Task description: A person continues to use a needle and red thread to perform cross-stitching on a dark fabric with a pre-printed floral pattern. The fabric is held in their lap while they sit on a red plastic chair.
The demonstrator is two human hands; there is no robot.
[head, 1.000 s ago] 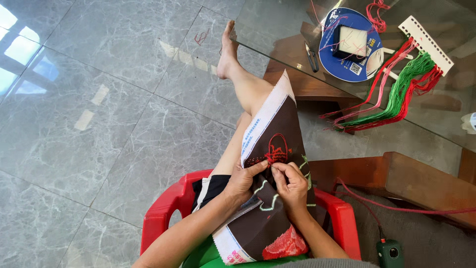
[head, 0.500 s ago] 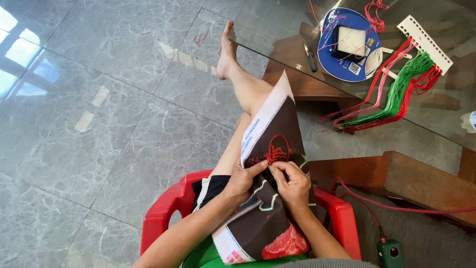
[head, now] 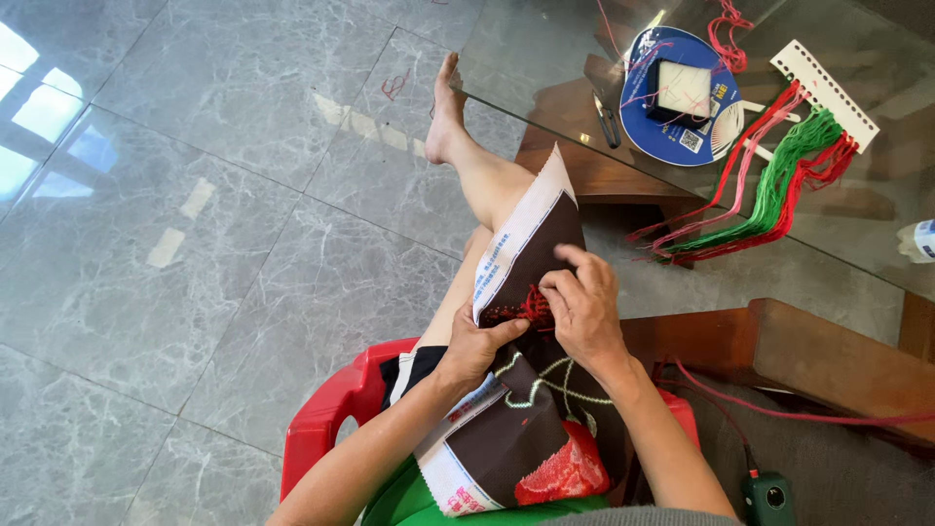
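My left hand [head: 474,348] grips the dark embroidery cloth [head: 531,390] at its edge — my right hand [head: 582,304] pinches closed at the red stitching [head: 526,306], hands nearly touching

Bright daylight, I read it as even. Window glare patches on the floor [head: 195,244] far left of the left hand [head: 474,349]; a paler streak ahead of it. Glass worktop [head: 545,58] beyond the right hand [head: 584,307] reflects softly. Shadows faint. Focus sharp near both hands; slight wide-angle stretch at edges.
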